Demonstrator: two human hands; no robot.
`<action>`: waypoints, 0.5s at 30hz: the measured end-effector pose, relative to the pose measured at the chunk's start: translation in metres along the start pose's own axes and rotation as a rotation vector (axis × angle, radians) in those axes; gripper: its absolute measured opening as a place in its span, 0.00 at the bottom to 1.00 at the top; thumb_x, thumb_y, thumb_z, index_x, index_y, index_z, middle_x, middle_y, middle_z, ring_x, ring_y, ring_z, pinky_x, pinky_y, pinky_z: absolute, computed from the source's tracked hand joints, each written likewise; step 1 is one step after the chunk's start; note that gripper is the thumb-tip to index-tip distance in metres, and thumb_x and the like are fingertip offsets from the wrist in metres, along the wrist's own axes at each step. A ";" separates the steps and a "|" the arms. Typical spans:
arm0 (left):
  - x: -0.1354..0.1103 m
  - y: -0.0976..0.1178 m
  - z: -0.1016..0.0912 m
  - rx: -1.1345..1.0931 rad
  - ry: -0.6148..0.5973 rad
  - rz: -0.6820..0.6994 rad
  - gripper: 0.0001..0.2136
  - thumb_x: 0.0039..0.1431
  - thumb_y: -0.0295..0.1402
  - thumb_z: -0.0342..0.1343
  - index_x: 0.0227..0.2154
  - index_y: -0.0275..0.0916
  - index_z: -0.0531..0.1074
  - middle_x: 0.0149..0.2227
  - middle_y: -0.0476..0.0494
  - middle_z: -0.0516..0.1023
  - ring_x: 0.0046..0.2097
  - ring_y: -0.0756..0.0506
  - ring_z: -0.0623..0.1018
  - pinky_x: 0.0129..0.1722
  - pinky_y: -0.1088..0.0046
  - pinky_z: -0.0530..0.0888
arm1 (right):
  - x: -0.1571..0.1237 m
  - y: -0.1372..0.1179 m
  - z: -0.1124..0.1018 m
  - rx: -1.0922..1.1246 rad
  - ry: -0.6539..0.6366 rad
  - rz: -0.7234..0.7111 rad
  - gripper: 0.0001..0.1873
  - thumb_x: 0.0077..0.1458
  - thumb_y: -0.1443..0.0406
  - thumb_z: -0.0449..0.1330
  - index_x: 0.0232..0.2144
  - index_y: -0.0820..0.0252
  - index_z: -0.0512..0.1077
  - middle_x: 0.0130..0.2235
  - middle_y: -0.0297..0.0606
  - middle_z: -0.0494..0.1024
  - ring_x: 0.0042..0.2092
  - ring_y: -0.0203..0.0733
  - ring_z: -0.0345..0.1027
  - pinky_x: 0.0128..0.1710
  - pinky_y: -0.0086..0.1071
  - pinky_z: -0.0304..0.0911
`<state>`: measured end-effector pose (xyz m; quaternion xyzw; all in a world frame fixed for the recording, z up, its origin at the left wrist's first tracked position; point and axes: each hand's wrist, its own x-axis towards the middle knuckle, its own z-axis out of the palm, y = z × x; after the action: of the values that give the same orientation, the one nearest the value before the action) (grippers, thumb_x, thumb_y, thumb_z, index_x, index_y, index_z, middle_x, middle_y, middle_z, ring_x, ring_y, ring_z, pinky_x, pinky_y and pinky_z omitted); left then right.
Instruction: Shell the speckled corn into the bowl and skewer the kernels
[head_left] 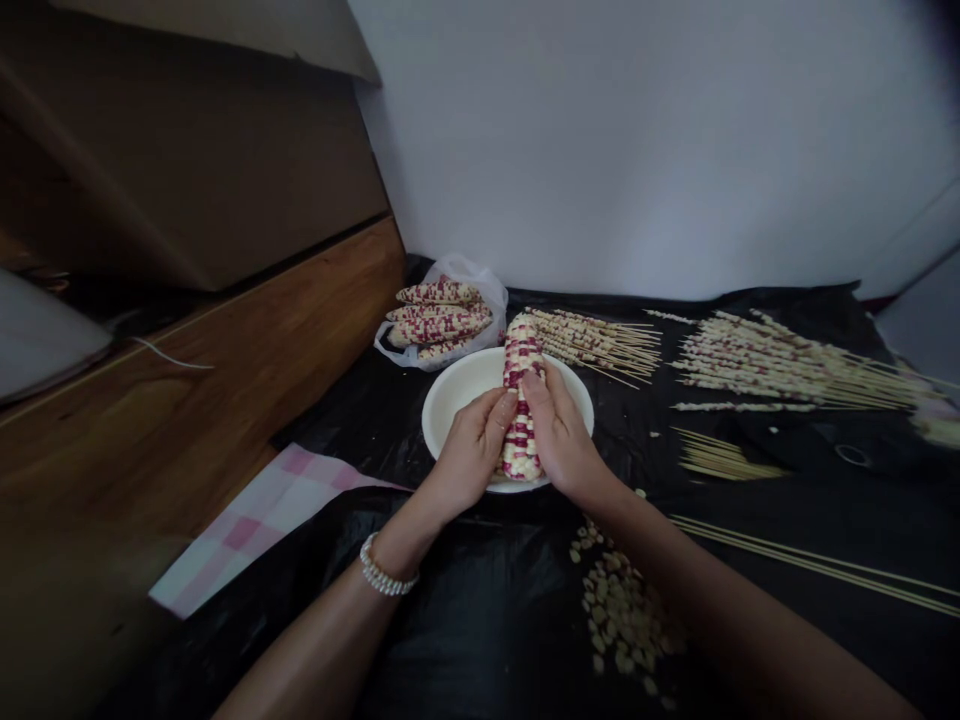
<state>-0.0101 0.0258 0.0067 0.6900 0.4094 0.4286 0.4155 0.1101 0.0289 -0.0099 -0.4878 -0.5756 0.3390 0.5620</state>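
An ear of corn with cream and dark red kernels stands nearly upright in the view, above a white bowl. My left hand grips it from the left, with the thumb pressed on the kernels. From the right, my right hand is closed round it too, its thumb on the front of the cob. Most of my fingers are hidden behind the corn. The bowl's inside is largely covered by my hands and the ear. A beaded bracelet circles my left wrist.
Behind the bowl lie a plastic bag of corn ears and a bundle of kernel-threaded skewers. More threaded skewers, bare sticks and long thin sticks are at right. Loose pale kernels lie near my right forearm, on black plastic sheeting.
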 end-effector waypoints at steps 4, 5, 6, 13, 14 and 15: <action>-0.001 -0.001 0.000 0.025 0.008 0.015 0.18 0.65 0.42 0.44 0.42 0.34 0.73 0.44 0.38 0.77 0.45 0.44 0.74 0.50 0.67 0.68 | 0.002 0.000 -0.001 0.013 -0.003 -0.021 0.24 0.61 0.49 0.45 0.52 0.54 0.65 0.49 0.44 0.73 0.54 0.50 0.65 0.55 0.45 0.56; -0.001 -0.002 0.000 0.000 0.006 -0.001 0.18 0.65 0.42 0.44 0.42 0.34 0.73 0.44 0.38 0.77 0.45 0.43 0.74 0.49 0.67 0.68 | 0.002 0.000 -0.001 0.022 -0.005 -0.013 0.24 0.61 0.49 0.46 0.52 0.54 0.66 0.49 0.43 0.74 0.54 0.49 0.65 0.55 0.45 0.55; -0.001 -0.003 0.000 -0.040 0.005 -0.028 0.17 0.65 0.42 0.45 0.43 0.34 0.72 0.42 0.39 0.77 0.44 0.44 0.74 0.47 0.67 0.70 | 0.003 0.000 -0.001 0.034 -0.006 -0.001 0.24 0.61 0.49 0.46 0.51 0.54 0.66 0.49 0.43 0.74 0.54 0.49 0.65 0.56 0.45 0.55; 0.002 -0.010 0.000 -0.349 0.069 -0.189 0.19 0.64 0.49 0.42 0.41 0.39 0.69 0.27 0.51 0.68 0.19 0.54 0.62 0.16 0.77 0.59 | 0.007 -0.004 -0.005 0.068 0.121 0.052 0.25 0.61 0.48 0.43 0.45 0.57 0.69 0.47 0.43 0.74 0.50 0.46 0.66 0.54 0.43 0.56; 0.001 -0.009 0.001 -0.342 0.084 -0.188 0.20 0.64 0.51 0.40 0.39 0.40 0.67 0.26 0.51 0.67 0.18 0.54 0.61 0.15 0.78 0.56 | 0.008 -0.005 -0.007 0.060 0.149 0.048 0.26 0.61 0.48 0.43 0.45 0.58 0.68 0.46 0.43 0.74 0.49 0.46 0.67 0.53 0.42 0.57; 0.000 -0.007 0.001 -0.300 0.089 -0.184 0.22 0.63 0.52 0.38 0.36 0.40 0.66 0.25 0.51 0.66 0.18 0.54 0.61 0.15 0.77 0.56 | 0.009 -0.006 -0.009 0.047 0.181 0.044 0.26 0.61 0.47 0.43 0.46 0.58 0.68 0.47 0.44 0.74 0.49 0.46 0.66 0.53 0.42 0.57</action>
<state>-0.0103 0.0279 -0.0002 0.5602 0.4202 0.4753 0.5327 0.1186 0.0340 -0.0002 -0.5157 -0.5036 0.3190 0.6153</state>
